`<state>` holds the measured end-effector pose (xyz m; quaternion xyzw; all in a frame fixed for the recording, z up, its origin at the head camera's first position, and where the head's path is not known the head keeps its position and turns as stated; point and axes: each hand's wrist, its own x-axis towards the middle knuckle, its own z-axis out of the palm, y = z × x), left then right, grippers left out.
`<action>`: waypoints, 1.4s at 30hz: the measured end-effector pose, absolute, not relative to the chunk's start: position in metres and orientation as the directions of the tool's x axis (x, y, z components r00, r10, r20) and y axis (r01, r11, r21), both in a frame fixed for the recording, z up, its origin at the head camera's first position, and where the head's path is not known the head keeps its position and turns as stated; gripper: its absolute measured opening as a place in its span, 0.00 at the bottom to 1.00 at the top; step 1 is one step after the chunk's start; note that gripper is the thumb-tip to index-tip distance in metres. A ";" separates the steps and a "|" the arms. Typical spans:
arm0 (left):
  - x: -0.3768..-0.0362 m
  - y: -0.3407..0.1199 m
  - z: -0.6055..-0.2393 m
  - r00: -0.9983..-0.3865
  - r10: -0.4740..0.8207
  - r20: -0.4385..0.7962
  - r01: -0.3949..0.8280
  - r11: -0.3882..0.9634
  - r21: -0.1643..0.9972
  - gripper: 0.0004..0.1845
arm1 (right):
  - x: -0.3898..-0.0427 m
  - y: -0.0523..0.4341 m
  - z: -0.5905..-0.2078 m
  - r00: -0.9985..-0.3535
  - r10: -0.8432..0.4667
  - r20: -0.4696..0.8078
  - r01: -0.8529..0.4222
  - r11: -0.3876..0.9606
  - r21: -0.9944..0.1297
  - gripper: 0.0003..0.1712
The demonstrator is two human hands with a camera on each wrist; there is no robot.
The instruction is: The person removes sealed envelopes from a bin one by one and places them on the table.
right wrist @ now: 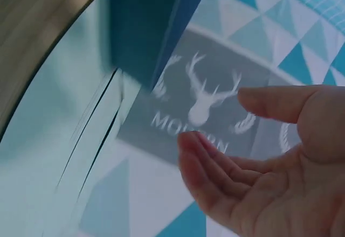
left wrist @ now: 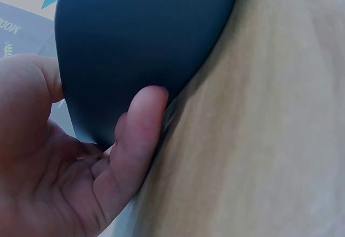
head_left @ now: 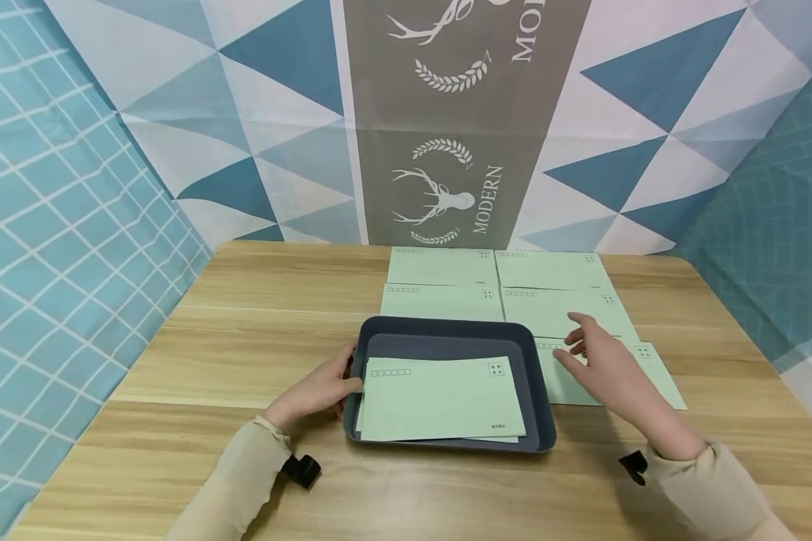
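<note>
A dark grey rectangular tray [head_left: 440, 347] stands on the table with a few pale green envelopes [head_left: 446, 398] stacked inside it, printed side up. At its left side my left hand [head_left: 321, 387] grips the tray, thumb at the rim. The left wrist view shows the fingers against the tray's outer wall [left wrist: 135, 37]. To the right of the tray, my right hand [head_left: 605, 368] is over the nearest envelope [head_left: 652, 383] of those laid on the table. Its fingers are loosely bent with thumb and fingertips apart, and nothing is between them in the right wrist view.
Several more green envelopes lie in two columns behind the tray, including a back left one [head_left: 440, 267] and a back right one [head_left: 548, 270]. Part of the front one is hidden by the tray. A patterned cloth [head_left: 298, 90] hangs behind the wooden table [head_left: 243, 330].
</note>
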<state>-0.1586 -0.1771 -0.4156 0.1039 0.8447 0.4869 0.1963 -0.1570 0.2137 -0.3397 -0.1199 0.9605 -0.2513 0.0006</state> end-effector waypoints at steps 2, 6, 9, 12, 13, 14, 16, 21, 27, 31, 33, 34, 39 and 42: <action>-0.158 -0.177 -0.416 -0.902 0.365 -0.232 -0.018 0.505 0.863 0.41 | -0.154 0.206 -0.338 -0.966 -0.256 0.035 -0.233 0.808 -0.541 0.38; -0.159 -0.174 -0.417 -0.896 0.379 -0.231 -0.011 0.502 0.865 0.41 | -0.150 0.195 -0.336 -0.953 -0.302 -0.027 -0.228 0.771 -0.595 0.41; -0.160 -0.172 -0.416 -0.895 0.384 -0.228 -0.006 0.500 0.866 0.41 | -0.148 0.187 -0.336 -0.943 -0.329 -0.055 -0.237 0.776 -0.585 0.40; -0.160 -0.171 -0.415 -0.897 0.379 -0.226 -0.005 0.504 0.864 0.40 | -0.150 0.180 -0.336 -0.936 -0.343 -0.085 -0.235 0.784 -0.575 0.40; -0.160 -0.172 -0.415 -0.898 0.377 -0.228 -0.007 0.505 0.863 0.40 | -0.151 0.178 -0.336 -0.933 -0.345 -0.098 -0.230 0.786 -0.574 0.40; -0.160 -0.172 -0.415 -0.898 0.376 -0.229 -0.008 0.506 0.863 0.40 | -0.152 0.176 -0.336 -0.932 -0.346 -0.111 -0.225 0.789 -0.571 0.40; -0.160 -0.172 -0.415 -0.898 0.377 -0.228 -0.007 0.506 0.863 0.40 | -0.153 0.172 -0.336 -0.928 -0.346 -0.136 -0.213 0.795 -0.569 0.40; -0.160 -0.174 -0.417 -0.899 0.376 -0.225 -0.004 0.506 0.863 0.40 | -0.157 0.167 -0.337 -0.914 -0.351 -0.203 -0.193 0.816 -0.544 0.43; -0.158 -0.175 -0.416 -0.902 0.369 -0.225 -0.011 0.500 0.866 0.40 | -0.161 0.162 -0.338 -0.915 -0.336 -0.224 -0.187 0.843 -0.504 0.45; -0.155 -0.174 -0.410 -0.900 0.375 -0.223 -0.010 0.494 0.869 0.39 | -0.162 0.158 -0.343 -0.917 -0.330 -0.227 -0.184 0.851 -0.492 0.43; -0.156 -0.174 -0.410 -0.900 0.376 -0.222 -0.008 0.495 0.869 0.39 | -0.161 0.157 -0.345 -0.917 -0.319 -0.238 -0.176 0.862 -0.476 0.43; -0.156 -0.174 -0.410 -0.899 0.377 -0.222 -0.008 0.495 0.869 0.39 | -0.161 0.156 -0.347 -0.918 -0.311 -0.245 -0.169 0.868 -0.467 0.43; -0.158 -0.176 -0.415 -0.901 0.371 -0.225 -0.012 0.497 0.868 0.40 | -0.161 0.155 -0.350 -0.919 -0.282 -0.274 -0.148 0.893 -0.424 0.44; -0.158 -0.176 -0.415 -0.902 0.367 -0.227 -0.015 0.498 0.867 0.40 | -0.161 0.155 -0.352 -0.915 -0.290 -0.279 -0.154 0.892 -0.424 0.42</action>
